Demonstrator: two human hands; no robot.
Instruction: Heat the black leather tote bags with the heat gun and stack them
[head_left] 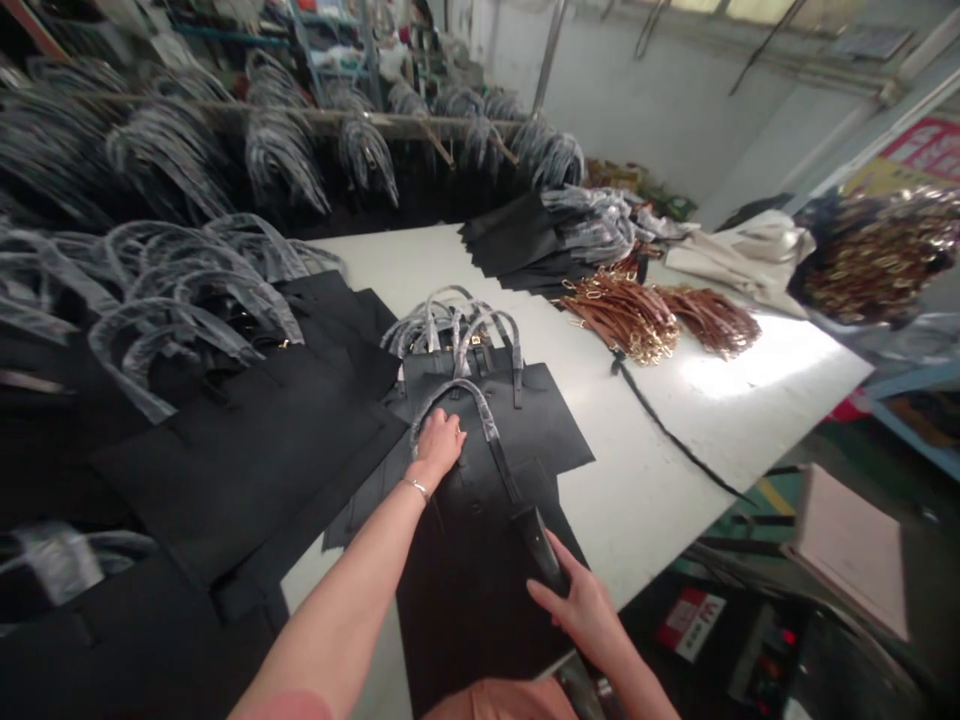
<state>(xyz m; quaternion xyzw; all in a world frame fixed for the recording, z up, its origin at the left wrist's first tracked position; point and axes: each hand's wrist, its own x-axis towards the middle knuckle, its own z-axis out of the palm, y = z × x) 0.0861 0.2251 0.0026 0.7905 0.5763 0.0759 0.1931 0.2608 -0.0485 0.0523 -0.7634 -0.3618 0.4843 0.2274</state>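
A black leather bag panel [480,590] lies in front of me, its curved handle [452,385] wrapped in clear plastic. Inside the handle's arc, my left hand [441,442] is closed near the panel's top edge; its fingers hide whatever they pinch. At the lower right, my right hand [583,597] grips a black leather strap piece [541,548] between thumb and fingers, over the panel's right side. Just beyond the panel lie more black panels [559,420] with plastic-wrapped handles.
Stacked black bag panels [247,470] cover the left side. Brown straps with gold clasps [630,315] lie in bundles on the white table [637,520], near a black cord [675,440]. Wrapped handles hang over a rail [330,115] behind. A pinkish seat [851,550] stands at the right.
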